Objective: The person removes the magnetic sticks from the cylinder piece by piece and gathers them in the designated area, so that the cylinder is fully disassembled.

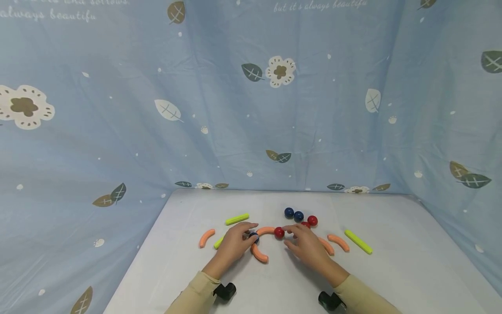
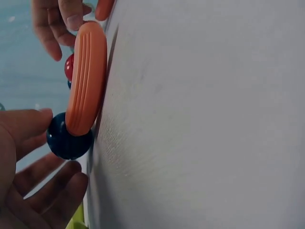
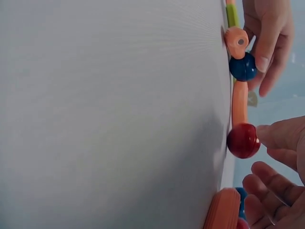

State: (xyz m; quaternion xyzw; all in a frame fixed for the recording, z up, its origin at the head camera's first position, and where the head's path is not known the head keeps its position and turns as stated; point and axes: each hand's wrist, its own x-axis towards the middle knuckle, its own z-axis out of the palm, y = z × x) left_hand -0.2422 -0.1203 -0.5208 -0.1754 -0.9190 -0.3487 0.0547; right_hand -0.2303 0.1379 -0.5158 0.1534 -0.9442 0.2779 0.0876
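Observation:
Orange curved rods and balls form a chain on the table. My left hand (image 1: 234,241) holds the blue ball (image 2: 66,143) between thumb and fingers. One orange curved rod (image 2: 88,78) runs from that ball toward me; a second curved rod (image 1: 266,230) leads from it to a red ball (image 3: 243,141). My right hand (image 1: 307,247) is beside this red ball, its thumb touching or very close to the ball and its other fingers spread apart from it. A hole shows in the near rod's end (image 3: 240,42) in the right wrist view.
Two blue balls (image 1: 293,214) and red balls (image 1: 312,220) lie behind my right hand. Loose orange curved rods (image 1: 339,243) and a green straight rod (image 1: 358,242) lie to the right. Another orange rod (image 1: 206,238) and green rods (image 1: 237,219) lie left.

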